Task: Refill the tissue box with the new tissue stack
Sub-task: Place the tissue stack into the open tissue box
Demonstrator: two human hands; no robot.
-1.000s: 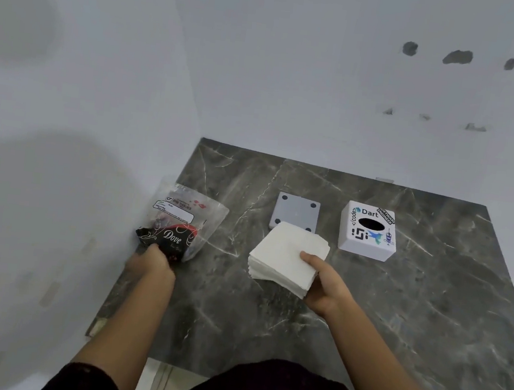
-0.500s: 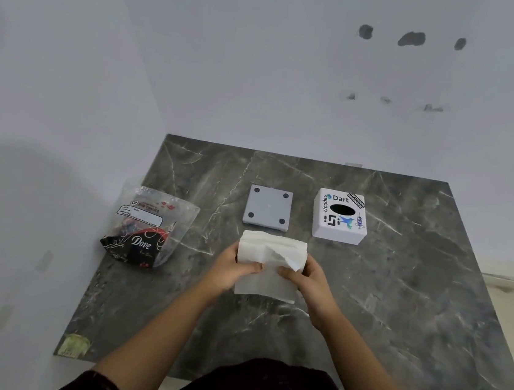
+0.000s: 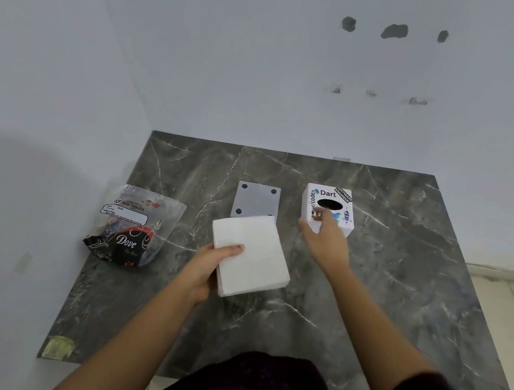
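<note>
We've got the left hand (image 3: 205,267) clamped on the white square tissue stack (image 3: 250,255), right hand (image 3: 323,245) spread, probably touching the stickered white cube tissue box (image 3: 328,207), which needs flipping next.

My dark grey marble tabletop with white veins (image 3: 400,275) carries a plain white tissue stack (image 3: 255,252), a white sticker-covered cube box (image 3: 328,200), a pale grey square plate with four black dots (image 3: 256,199) and a clear, black-and-red printed plastic bag (image 3: 133,229).

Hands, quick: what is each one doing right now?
Left hand: closed on the tissue stack, thumb on top.
Right hand: open, holding nothing, fingers at the front of the tissue box.
</note>
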